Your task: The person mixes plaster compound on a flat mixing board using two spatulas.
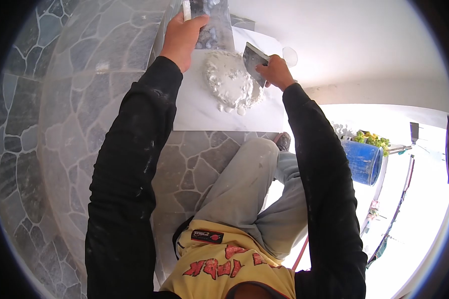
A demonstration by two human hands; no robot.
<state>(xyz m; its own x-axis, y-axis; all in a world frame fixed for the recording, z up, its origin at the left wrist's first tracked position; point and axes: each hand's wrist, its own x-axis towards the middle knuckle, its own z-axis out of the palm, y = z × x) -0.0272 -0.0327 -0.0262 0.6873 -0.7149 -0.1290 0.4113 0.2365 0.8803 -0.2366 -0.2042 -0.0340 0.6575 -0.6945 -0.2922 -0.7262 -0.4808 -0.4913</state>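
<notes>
A mound of wet white paste lies on a white marbled board in front of me. My left hand grips a wide, flat metal tool at the board's far left, its face smeared with paste. On the right side of the mound, my right hand holds a putty knife with a dark blade, tilted, its edge at the paste. Small blobs of paste sit along the mound's near edge.
Grey stone-patterned floor surrounds the board. A white wall rises beyond it to the right. My bent legs are close to the board's near edge. At the right stand a blue barrel and a leafy plant.
</notes>
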